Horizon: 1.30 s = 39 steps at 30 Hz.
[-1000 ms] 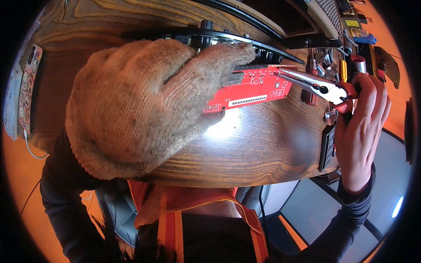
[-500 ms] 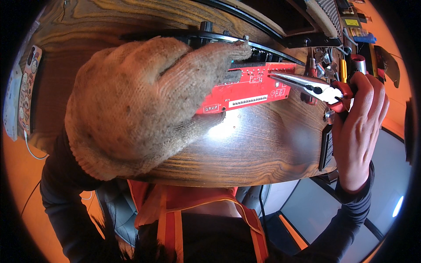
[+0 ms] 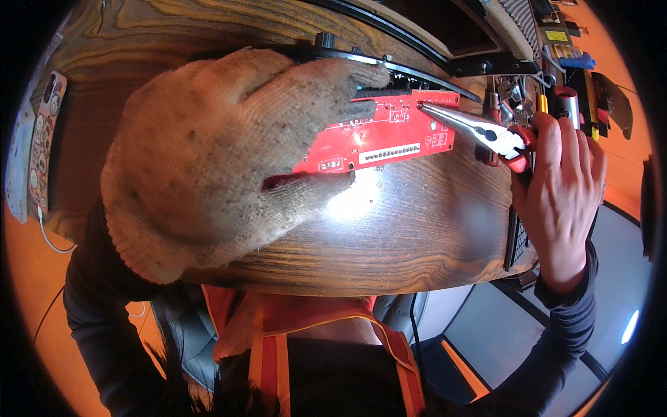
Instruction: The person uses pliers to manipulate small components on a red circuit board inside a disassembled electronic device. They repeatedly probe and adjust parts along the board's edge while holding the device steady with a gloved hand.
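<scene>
Looking down from the person's head onto a dark wooden table point(image 3: 389, 243) with strong grain and a bright glare spot near its middle.

At the far left edge of the table lies one phone point(image 3: 43, 139) in a pale case dotted with small coloured stickers; a thin white cable runs from its near end. At the far right, beyond the table, sits a clutter of tools, among them a small yellow rectangular label point(image 3: 556, 35) on a dark strip and one blue piece beside it; the rest is too small to make out.

One red circuit board point(image 3: 389, 132) lies flat on the far half of the table, long side running left to right, with white markings and a row of small pins along its near edge. Just beyond it is a curved black bar point(image 3: 417, 73).

The left hand point(image 3: 222, 153), in one thick, soiled, cream knitted glove, fills the left middle of the view. It presses palm down over the left end of the board, fingers together and stretched right along the board's far edge, thumb tucked against its near edge, so the board is pinched between them.

The right hand point(image 3: 563, 187) is bare, coming in from the near right in a dark sleeve. Its fingers are wrapped around the red handles of one pair of pliers point(image 3: 479, 128). The slim metal jaws point left, closed or nearly so, their tip resting on the board's far right corner.
</scene>
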{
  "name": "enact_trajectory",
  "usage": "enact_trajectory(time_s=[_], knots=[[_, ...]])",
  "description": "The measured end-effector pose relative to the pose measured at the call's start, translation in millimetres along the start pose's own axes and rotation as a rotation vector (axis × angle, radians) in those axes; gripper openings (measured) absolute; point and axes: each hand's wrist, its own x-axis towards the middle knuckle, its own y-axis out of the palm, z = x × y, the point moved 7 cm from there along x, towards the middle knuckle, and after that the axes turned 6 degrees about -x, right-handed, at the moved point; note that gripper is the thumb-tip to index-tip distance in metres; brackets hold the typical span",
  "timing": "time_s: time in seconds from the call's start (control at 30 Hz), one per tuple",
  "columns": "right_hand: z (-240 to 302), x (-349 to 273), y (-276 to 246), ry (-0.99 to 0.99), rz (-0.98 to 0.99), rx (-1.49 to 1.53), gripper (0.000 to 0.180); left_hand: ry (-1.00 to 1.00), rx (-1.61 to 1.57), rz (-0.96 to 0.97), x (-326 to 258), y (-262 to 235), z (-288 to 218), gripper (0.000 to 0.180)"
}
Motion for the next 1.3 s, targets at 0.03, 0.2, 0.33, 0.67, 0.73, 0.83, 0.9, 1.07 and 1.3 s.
enact_trajectory(time_s=[0.03,0.2,0.33,0.67,0.73,0.83,0.9,1.07,1.3], knots=[[0,0,-1,-0.031,-0.016,0.046,0.048,-0.005,-0.006,-0.017,0,-1,1,0.057],[-1,-10,13,0.104,0.068,0.665,0.03,0.035,0.011,-0.047,-1,-1,-1,0.058],[10,-19,16,0.11,0.143,0.978,0.026,0.007,0.006,-0.007,0,-1,1,0.06],[61,-57,17,0.336,0.641,1.733,0.024,-0.106,0.054,-0.081,-6,-3,-10,0.062],[60,-55,12,0.358,0.496,1.562,0.027,-0.154,0.098,-0.06,-10,-1,-13,0.063],[46,-59,10,0.608,0.317,1.206,0.031,-0.244,0.031,-0.138,-17,-2,-19,0.067],[41,-60,7,0.682,0.188,1.031,0.038,-0.32,-0.039,-0.152,-21,3,-22,0.071],[45,-52,19,0.718,0.041,0.876,0.047,-0.597,-0.347,-0.134,-31,31,-19,0.068],[55,-37,21,0.679,-0.019,0.829,0.056,-0.288,-0.347,-0.273,-23,44,-34,0.049]])
